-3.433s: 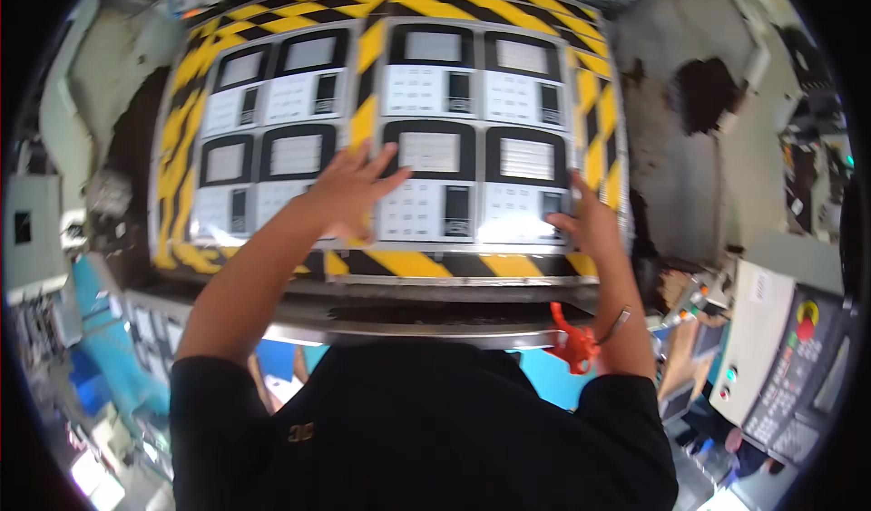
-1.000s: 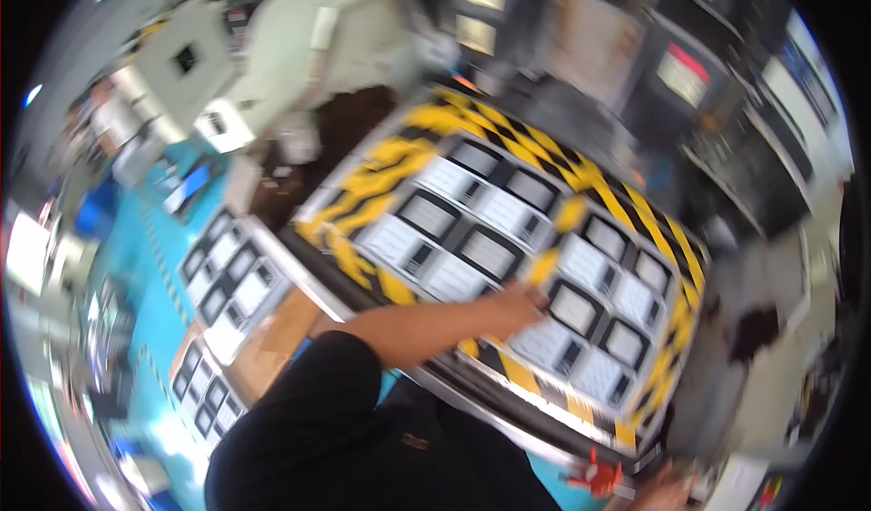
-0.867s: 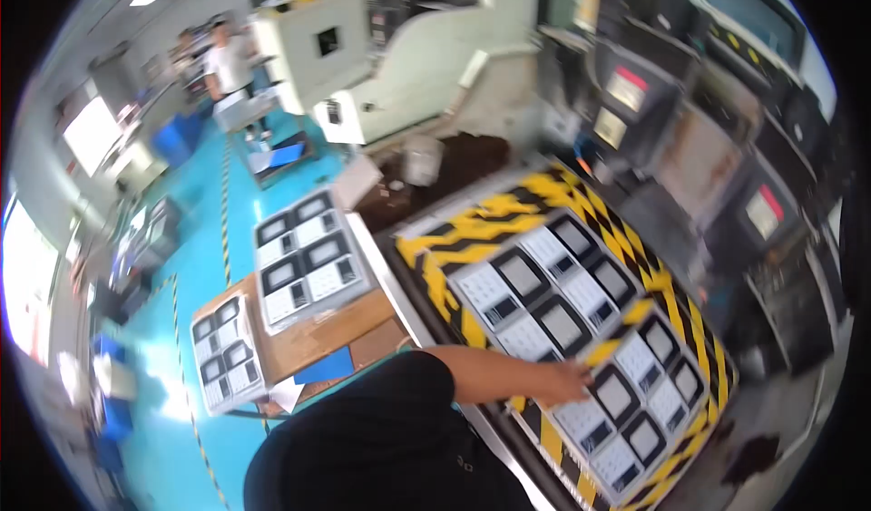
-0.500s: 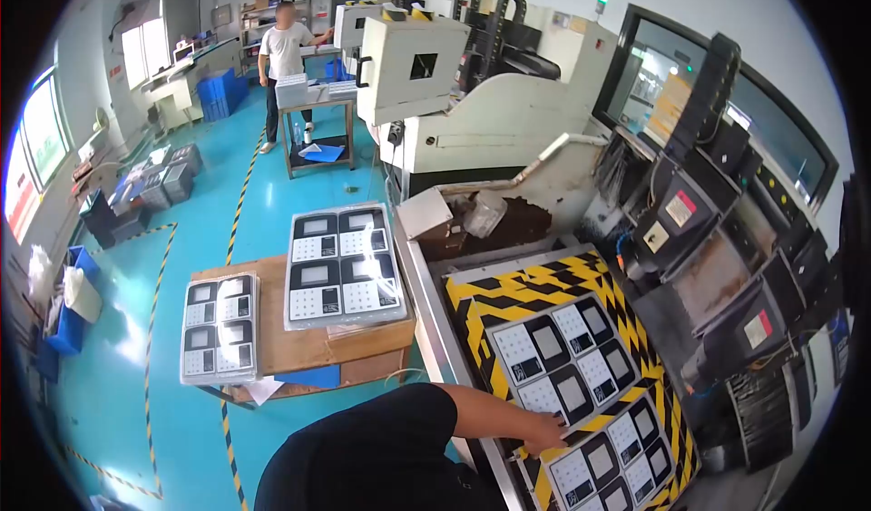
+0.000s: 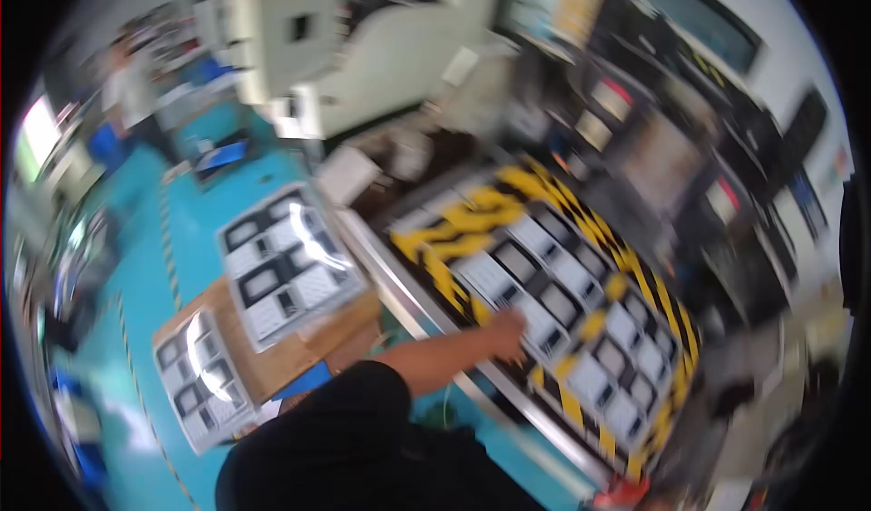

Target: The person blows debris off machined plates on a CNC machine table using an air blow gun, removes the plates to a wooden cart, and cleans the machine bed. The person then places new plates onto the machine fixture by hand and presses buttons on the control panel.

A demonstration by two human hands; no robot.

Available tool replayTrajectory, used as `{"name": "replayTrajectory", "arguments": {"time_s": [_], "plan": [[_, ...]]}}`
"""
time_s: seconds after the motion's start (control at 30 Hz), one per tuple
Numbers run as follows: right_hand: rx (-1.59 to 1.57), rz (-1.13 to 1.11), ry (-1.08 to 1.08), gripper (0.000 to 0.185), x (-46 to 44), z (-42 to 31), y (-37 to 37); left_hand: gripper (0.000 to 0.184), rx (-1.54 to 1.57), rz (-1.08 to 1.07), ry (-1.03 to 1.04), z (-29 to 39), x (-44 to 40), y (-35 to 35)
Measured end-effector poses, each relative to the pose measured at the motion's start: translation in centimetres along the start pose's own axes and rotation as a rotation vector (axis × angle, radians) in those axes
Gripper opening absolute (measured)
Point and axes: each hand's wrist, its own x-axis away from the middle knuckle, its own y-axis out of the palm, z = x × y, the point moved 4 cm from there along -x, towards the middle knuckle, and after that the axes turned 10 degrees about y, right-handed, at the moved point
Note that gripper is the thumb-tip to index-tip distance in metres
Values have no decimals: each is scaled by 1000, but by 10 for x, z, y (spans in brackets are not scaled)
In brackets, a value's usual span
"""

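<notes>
My left hand (image 5: 508, 335) reaches from a black sleeve to the near-left edge of a printed panel (image 5: 537, 295) on the machine bed. Motion blur smears its fingers, so I cannot tell whether they grip the panel or only touch it. The panel carries white keypad faces and dark frames with pale windows. Beside it, toward the lower right, a second similar panel (image 5: 610, 372) lies on the same yellow-and-black striped bed (image 5: 581, 411). My right hand does not show. A blurred red object (image 5: 621, 493) sits at the bottom edge, its kind unclear.
To the left, a wooden-topped table (image 5: 272, 372) bears two stacks of shiny wrapped panels (image 5: 288, 271) (image 5: 201, 379). The bed's metal rail (image 5: 408, 298) runs between table and bed. Machine heads (image 5: 658, 162) stand beyond the bed. Another person (image 5: 136, 98) stands far back left.
My view has swung and tilted, so the bed and table sit further left. My left hand stays by the first panel's near edge, now blurred. A red object has appeared at the bottom.
</notes>
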Motion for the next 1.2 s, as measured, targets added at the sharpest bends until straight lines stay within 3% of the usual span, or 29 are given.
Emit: {"name": "replayTrajectory", "arguments": {"time_s": [0.07,0.1,0.13,0.17,0.27,0.43,0.6,0.63,0.8,0.87,0.93,0.97,1.03,1.1,1.13,1.2], "plan": [[153,-25,-31,46,-3,13,50,73,-69,-119,46,13,5,-28],[192,-199,56,55,-1,15,6,77,-90,-249,48,17,2,-35],[-135,200,266,61,3,31,30,84,-115,-221,30,16,5,-29],[-470,-240,559,71,3,22,-55,90,-115,-342,2,14,2,-26],[-536,-64,597,68,2,24,-43,93,-156,-401,-12,17,-1,-26],[-471,-163,645,73,1,24,-44,97,-177,-480,-44,19,-5,-30],[-476,-271,726,79,-2,21,-83,88,-49,-398,-4,9,5,-32],[-444,-259,725,79,-2,22,-81,78,-104,-272,44,6,7,-29],[-459,-229,731,76,-6,28,-49,46,615,17,350,96,121,-67],[-470,-237,745,76,-4,29,-50,46,533,30,312,104,190,-33],[-507,-264,763,76,-4,29,-64,50,787,-81,4,87,255,33],[-505,-274,770,77,-4,30,-58,57,708,-213,-125,54,297,103],[-506,-284,782,79,-4,34,-52,66,799,-497,-421,28,393,149],[-531,-215,762,79,-4,31,-37,67,559,-767,-595,-14,496,200],[-544,-140,743,79,-7,31,-25,67,431,-881,-627,-29,536,211],[-534,-194,768,79,-9,31,-19,68,270,-990,-633,-47,587,216]]}}
